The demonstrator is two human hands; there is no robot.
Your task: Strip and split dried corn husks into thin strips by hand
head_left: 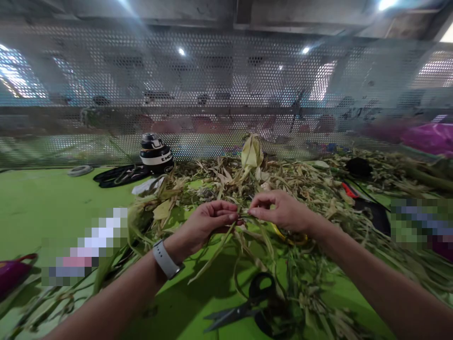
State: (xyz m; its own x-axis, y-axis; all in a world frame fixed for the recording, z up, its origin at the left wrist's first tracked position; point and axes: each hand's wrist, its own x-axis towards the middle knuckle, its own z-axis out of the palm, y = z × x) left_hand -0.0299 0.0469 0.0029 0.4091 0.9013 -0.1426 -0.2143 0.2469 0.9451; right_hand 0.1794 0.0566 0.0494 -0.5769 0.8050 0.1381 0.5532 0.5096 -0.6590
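My left hand (212, 218), with a white-banded watch (166, 259) on the wrist, pinches thin dried leaf strips (212, 259) between thumb and fingers. Close to its fingertips, my right hand (281, 210) pinches the other side of the same strips. Their loose ends hang down toward the table. Exactly how the strips cross between the fingers is too small to tell. Below the hands lies a pair of black scissors (244, 309), blades pointing left. A yellow ring-shaped handle (300, 242) shows partly under my right wrist. Behind the hands stands a pale folded leaf bundle (251, 155).
Dried leaves (297, 174) are heaped across the green table (38, 193). A black bottle (156, 160), a black coiled item (118, 175) and a grey ring (79, 170) lie back left. A perforated screen (212, 89) rises behind. A purple bag (430, 140) is far right.
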